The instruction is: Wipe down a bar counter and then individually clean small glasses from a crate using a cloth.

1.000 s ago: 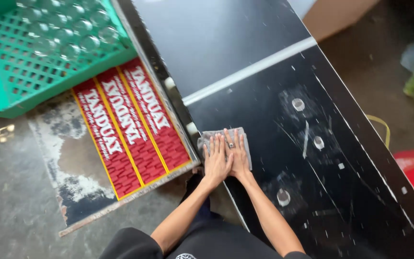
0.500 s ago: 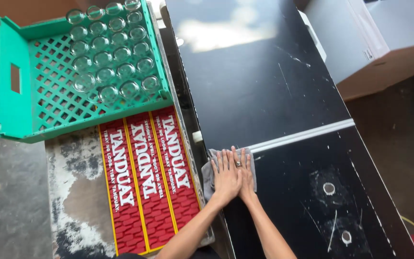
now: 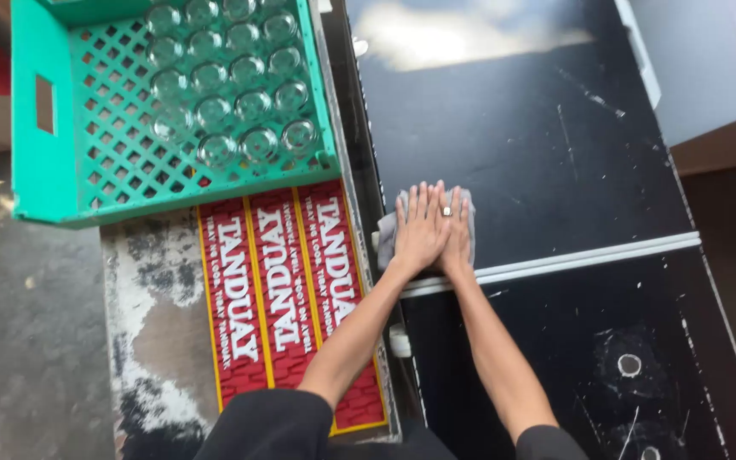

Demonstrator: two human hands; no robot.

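While hands point(image 3: 433, 232) press a cloth point(image 3: 388, 230), the crate point(image 3: 31, 170) holds glasses point(image 3: 232, 85) (upturned).

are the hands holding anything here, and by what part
Nothing is gripped. The left hand and right hand lie flat, side by side, pressing a grey cloth onto the black surface, palms over its middle.

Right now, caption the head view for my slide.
Both hands press a grey cloth flat on a black table.

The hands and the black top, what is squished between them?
A grey cloth lies flat between both hands and the black top. The left hand overlaps the right hand on it, in the head view.
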